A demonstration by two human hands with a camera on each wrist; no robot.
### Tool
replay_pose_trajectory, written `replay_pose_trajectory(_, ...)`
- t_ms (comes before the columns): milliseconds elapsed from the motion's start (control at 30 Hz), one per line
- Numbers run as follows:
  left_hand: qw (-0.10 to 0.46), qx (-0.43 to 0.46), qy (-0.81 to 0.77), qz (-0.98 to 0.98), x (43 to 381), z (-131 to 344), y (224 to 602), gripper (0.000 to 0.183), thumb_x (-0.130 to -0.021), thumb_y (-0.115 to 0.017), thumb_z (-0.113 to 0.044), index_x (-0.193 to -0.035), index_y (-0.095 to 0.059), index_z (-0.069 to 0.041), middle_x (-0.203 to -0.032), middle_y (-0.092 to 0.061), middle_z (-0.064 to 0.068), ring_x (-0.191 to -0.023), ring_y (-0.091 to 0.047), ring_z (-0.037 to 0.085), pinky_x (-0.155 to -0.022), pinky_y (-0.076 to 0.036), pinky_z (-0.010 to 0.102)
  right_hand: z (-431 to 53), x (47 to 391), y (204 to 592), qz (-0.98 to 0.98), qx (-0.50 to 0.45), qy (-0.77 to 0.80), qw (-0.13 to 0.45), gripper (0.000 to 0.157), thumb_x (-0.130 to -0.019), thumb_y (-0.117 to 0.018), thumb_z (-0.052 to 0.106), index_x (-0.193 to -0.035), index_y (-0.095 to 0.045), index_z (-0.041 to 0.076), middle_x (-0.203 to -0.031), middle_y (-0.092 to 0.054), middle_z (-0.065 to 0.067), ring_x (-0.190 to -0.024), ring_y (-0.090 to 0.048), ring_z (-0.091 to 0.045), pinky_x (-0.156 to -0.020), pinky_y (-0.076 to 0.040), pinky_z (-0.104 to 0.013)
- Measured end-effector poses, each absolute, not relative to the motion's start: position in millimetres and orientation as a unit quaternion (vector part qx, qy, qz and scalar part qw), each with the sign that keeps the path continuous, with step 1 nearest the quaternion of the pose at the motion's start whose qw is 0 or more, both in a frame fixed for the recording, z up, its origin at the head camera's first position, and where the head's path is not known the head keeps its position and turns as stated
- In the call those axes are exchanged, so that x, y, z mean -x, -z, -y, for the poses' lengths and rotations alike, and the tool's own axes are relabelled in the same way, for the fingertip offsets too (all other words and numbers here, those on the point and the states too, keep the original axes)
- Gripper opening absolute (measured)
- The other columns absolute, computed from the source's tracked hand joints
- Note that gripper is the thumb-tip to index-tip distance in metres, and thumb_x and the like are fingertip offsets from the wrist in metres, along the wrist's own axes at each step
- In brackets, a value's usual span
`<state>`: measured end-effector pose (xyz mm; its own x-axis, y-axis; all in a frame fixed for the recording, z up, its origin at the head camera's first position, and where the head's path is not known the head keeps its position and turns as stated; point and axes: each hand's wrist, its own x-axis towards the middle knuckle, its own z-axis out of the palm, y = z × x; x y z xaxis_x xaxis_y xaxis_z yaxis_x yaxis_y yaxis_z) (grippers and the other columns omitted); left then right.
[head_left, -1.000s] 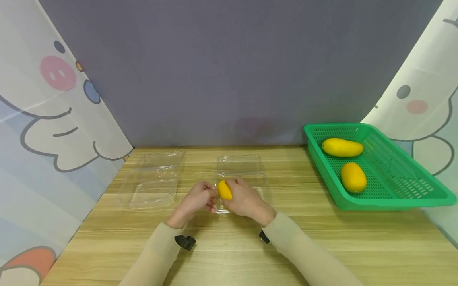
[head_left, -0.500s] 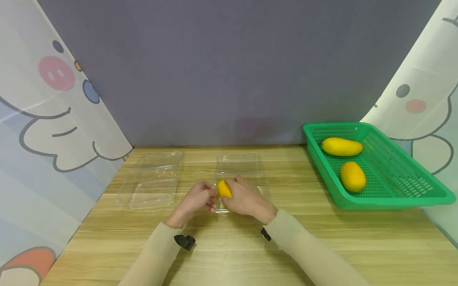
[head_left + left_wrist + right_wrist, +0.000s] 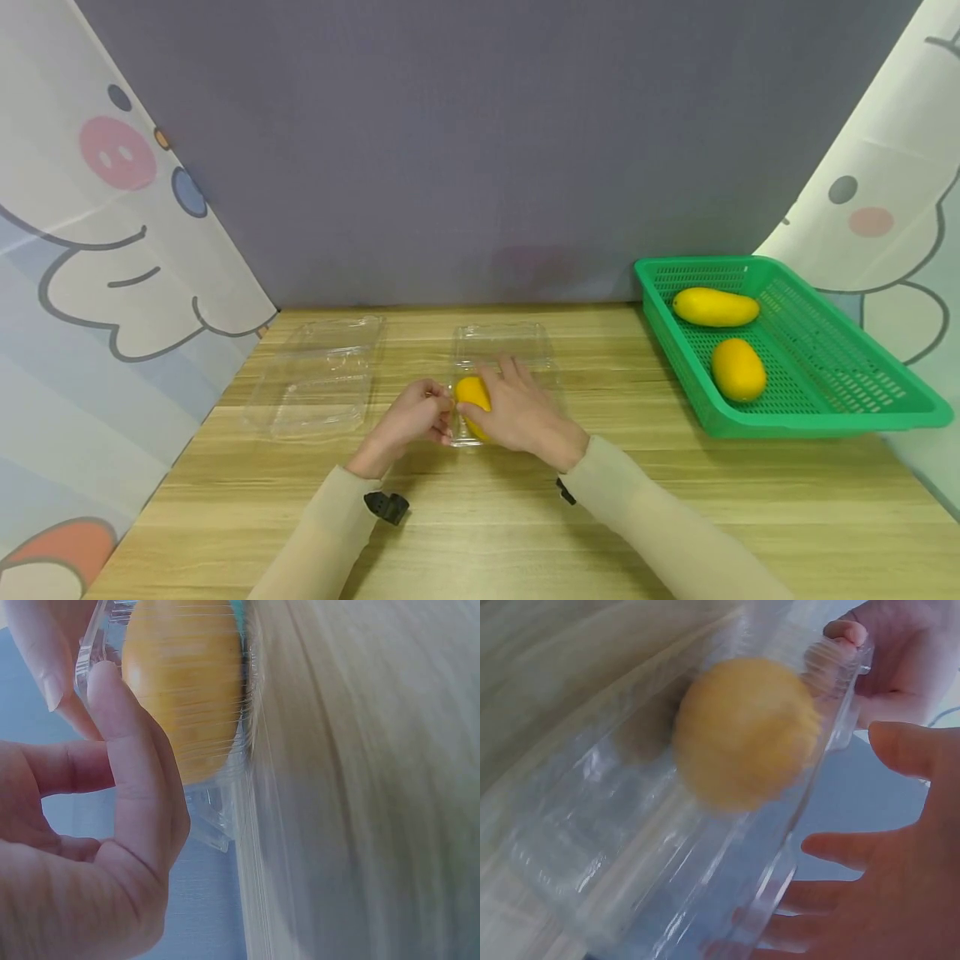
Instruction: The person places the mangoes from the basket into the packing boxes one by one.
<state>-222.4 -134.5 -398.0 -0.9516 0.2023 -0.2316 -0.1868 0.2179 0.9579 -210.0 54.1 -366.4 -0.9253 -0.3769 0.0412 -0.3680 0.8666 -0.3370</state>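
Observation:
A yellow mango (image 3: 472,391) lies in the left part of a clear plastic clamshell box (image 3: 501,343), whose lid is folded back. At the box's near left corner my left hand (image 3: 410,419) pinches the rim between thumb and fingers, as the left wrist view shows with its thumb (image 3: 112,694) on the clear edge. My right hand (image 3: 519,410) is over the box, just right of the mango, its fingers spread. In the right wrist view those fingers (image 3: 840,847) are apart from the mango (image 3: 744,735), which rests against the box's end near the left hand.
To the left stands a second clear clamshell box (image 3: 322,379), lid raised. A green plastic basket (image 3: 678,383) at the right holds a long yellow mango (image 3: 716,307) and a rounder one (image 3: 738,370). A grey panel (image 3: 495,167) rises behind the wooden table (image 3: 480,542).
My right hand has let go of the mango, spread its fingers and shifted slightly right. More of the mango shows in the box. My left hand keeps its place on the rim.

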Motion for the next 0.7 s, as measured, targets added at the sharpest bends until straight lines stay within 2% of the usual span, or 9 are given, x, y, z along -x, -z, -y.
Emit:
replay_pose_trajectory(267, 0.152, -0.004, -0.623, -0.767, 221.9, 134.0, 397.9, 0.017, -0.097, -0.055, -0.006, -0.108, -0.053, 0.007, -0.079, -0.056, 0.013, -0.058, -0.06, 0.021, -0.056, -0.059, 0.033, -64.0, 210.2, 364.0, -0.973, 0.188, 0.132, -0.002, 0.078, -0.098, -0.051, 0.063, -0.159, -0.035, 0.017, -0.158, -0.031, -0.022, -0.148, -0.022, -0.047, -0.117, -0.019, -0.069)
replay_pose_trajectory(700, 0.154, 0.0, -0.628, -0.762, 222.9, 134.1, 400.2, 0.016, -0.097, -0.053, -0.004, -0.108, -0.052, 0.007, -0.078, -0.054, 0.014, -0.058, -0.059, 0.021, -0.056, -0.059, 0.032, -77.7, 214.9, 349.4, -0.98, 0.176, 0.093, -0.006, 0.083, -0.098, -0.051, 0.064, -0.161, -0.03, 0.015, -0.164, -0.016, -0.027, -0.151, -0.012, -0.048, -0.118, -0.013, -0.069)
